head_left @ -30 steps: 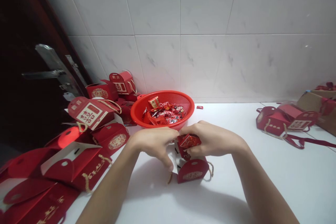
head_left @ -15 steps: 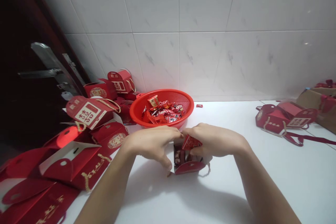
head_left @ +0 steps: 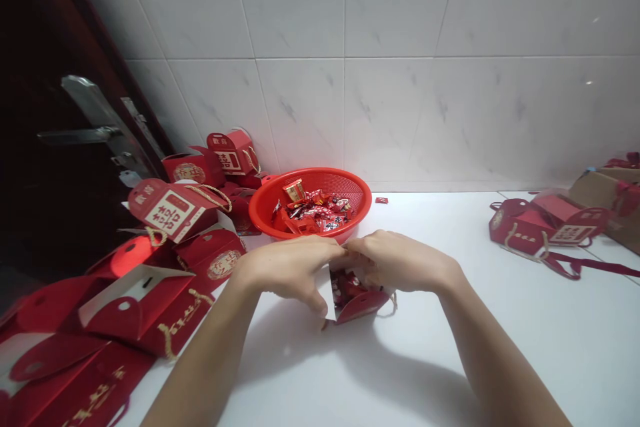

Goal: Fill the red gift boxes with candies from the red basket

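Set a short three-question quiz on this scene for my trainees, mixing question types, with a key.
1. True or false: the red basket holds wrapped sweets.

2. Where does the small loose packet lie?
a) inside the red basket
b) on the white counter, right of the red basket
c) under the door handle

3. Fill in: the left hand and right hand are both at an open red ____.

Key: 1 true; 2 b; 3 box.
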A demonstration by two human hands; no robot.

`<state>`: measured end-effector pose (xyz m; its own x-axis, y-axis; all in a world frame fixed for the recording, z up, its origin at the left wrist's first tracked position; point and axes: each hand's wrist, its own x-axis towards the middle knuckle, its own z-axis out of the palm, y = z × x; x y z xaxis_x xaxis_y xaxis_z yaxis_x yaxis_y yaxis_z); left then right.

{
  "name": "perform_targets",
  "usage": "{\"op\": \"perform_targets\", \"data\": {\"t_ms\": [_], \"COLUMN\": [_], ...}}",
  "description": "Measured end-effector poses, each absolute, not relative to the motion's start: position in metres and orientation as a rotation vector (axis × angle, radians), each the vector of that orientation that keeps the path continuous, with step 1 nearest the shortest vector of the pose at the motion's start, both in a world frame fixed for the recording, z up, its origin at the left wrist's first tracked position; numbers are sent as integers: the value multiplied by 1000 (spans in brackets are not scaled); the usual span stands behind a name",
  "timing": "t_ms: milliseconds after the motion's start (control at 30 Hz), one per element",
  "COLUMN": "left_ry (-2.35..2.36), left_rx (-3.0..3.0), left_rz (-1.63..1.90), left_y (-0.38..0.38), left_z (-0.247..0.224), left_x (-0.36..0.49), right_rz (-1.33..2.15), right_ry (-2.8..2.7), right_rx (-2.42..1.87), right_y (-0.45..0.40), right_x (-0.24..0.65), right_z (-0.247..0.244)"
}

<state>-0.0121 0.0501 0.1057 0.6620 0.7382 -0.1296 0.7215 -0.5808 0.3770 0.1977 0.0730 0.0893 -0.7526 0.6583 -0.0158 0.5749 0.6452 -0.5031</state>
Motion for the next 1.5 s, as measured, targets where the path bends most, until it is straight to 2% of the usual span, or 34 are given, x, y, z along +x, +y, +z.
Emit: {"op": "perform_targets", "data": {"t_ms": [300,567,800,1067,1133,1400,1500], "left_ry": [1175,1190,1194,1224,1222,1197,1273], "left_rx": [2424,2422,2399,2424,2423,2380,2315], "left_rz": [-138,-95,-132,-97,-94,-125,-156], "left_y": [48,42,43,45,47,59,66], "left_z": [114,108,114,109,107,108,109], "left_x": [-6,-3,0,-3,-4,-10,-14], "right_rz": [641,620,382,260,305,845,823], "right_ry": [-3034,-3243,-3413,-3274,-3191,-2843,-2750], "right_rx": [-982,-1159,-1067,-1300,-1320,-973,-961], "right_y": [70,65,59,64,69,74,73], "right_x": [191,177,162,167,175,209,216], "right_z": [95,90,81,79,83,107,115]}}
